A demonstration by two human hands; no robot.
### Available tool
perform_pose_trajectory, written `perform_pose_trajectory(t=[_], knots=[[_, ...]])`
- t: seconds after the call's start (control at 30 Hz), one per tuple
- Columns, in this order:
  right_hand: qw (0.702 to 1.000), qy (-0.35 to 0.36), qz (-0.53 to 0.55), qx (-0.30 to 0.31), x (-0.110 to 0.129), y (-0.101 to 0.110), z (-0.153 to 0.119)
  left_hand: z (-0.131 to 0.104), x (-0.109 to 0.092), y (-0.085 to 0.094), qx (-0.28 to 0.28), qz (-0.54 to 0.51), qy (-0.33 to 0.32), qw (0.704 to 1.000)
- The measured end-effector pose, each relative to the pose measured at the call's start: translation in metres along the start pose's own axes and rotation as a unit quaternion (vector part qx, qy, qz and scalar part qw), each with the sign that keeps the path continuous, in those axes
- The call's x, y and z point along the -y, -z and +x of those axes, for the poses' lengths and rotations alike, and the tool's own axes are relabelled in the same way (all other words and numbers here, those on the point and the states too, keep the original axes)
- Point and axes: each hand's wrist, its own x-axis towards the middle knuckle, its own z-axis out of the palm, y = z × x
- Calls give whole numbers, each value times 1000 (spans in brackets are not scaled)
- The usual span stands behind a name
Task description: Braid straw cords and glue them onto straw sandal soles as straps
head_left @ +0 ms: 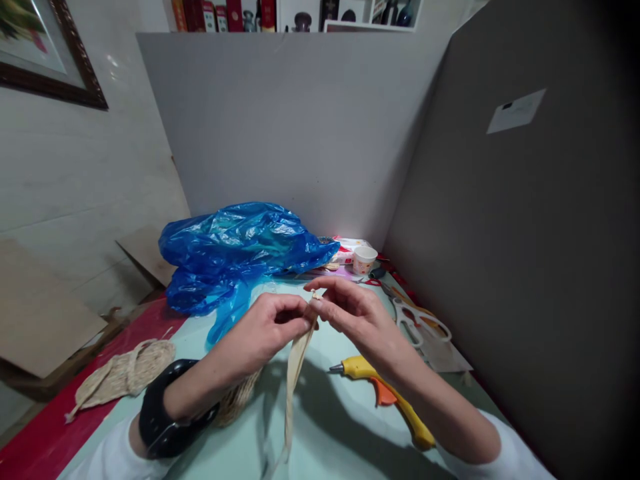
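In the head view, you hold a long, flat, pale straw-coloured strip (296,373) up in front of you, above the pale green tabletop (320,447). Your left hand (270,323) pinches it narrowly between thumb and index finger, just below its top end. Your right hand (357,310) has its thumb and fingertips closed on the small crumpled end at the top, touching or nearly touching the left fingertips; which of the two, you cannot tell. The rest of the strip hangs down below your hands. You wear a wide black band (167,410) on your left wrist.

Beneath your right forearm lies a yellow glue gun with an orange trigger (357,368), its metal nozzle pointing left. A woven straw-coloured piece (239,400) sits partly hidden under your left forearm, and a flat woven sole-shaped piece with a strap (125,373) rests to the left, on the red covering (47,427) and the table edge. Beyond your hands, a crumpled blue plastic bag (240,243) spreads at the back left. A white patterned paper cup (365,261) stands back right, with white-handled scissors (415,323) nearer you.
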Motion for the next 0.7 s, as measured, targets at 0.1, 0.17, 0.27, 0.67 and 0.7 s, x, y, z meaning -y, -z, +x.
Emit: perform_pose_trajectory(t=[0.1,0.17,0.27,0.67,0.7], knots=[[997,6,23,72,2,4,0,0,-1,1,42,33,11,999],[995,4,56,81,2,5,0,-1,-2,1,57,47,19,997],[997,2,73,34,-1,5,1,-1,-1,1,44,42,14,998],[995,48,21,-84,-17,23,12,-1,5,0,65,11,58,996],[994,49,25,-99,-19,25,13,-2,7,2,66,15,72,995]])
